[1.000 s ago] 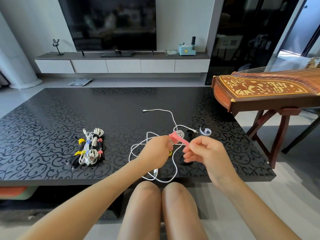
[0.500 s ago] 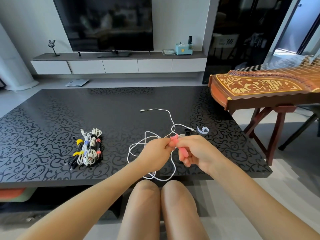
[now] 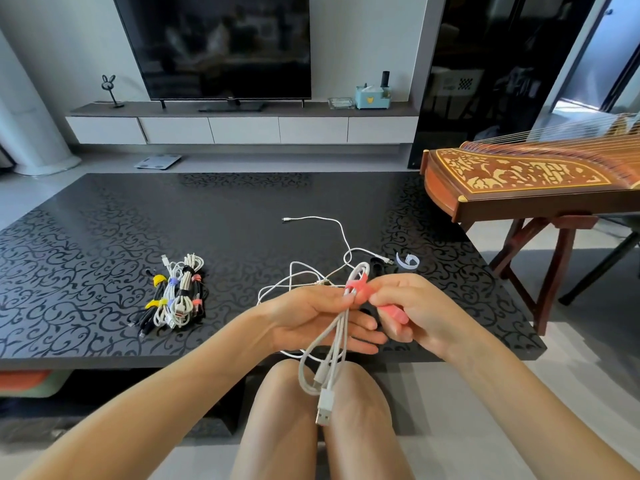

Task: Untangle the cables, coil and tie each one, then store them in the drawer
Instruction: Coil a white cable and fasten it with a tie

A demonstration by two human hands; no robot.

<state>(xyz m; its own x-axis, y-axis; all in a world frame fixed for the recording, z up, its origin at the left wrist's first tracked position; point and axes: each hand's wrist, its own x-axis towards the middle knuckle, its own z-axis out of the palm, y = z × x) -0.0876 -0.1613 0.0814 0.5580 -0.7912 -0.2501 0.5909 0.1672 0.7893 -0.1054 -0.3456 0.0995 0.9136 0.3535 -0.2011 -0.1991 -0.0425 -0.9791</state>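
Observation:
My left hand (image 3: 311,317) grips a coiled white cable (image 3: 332,344) over the near edge of the black table (image 3: 104,216); its loops and USB plug (image 3: 325,407) hang down over my knees. A pink strap tie (image 3: 358,289) is wrapped around the coil's top, and my right hand (image 3: 412,306) pinches the strap's free end. Behind my hands a loose white cable (image 3: 318,221) trails across the table. A pile of coiled, tied cables (image 3: 178,291) lies to the left. A pale blue strap tie (image 3: 408,261) lies to the right.
A wooden zither on a stand (image 3: 526,181) sits close to the table's right edge. A TV and a low white cabinet with drawers (image 3: 242,129) line the far wall. A small dark item (image 3: 375,264) lies next to the loose cable.
The hands have lifted toward me and the coil now hangs down below my left hand. The pink strap, stretched out a second ago, is wound around the coil's top.

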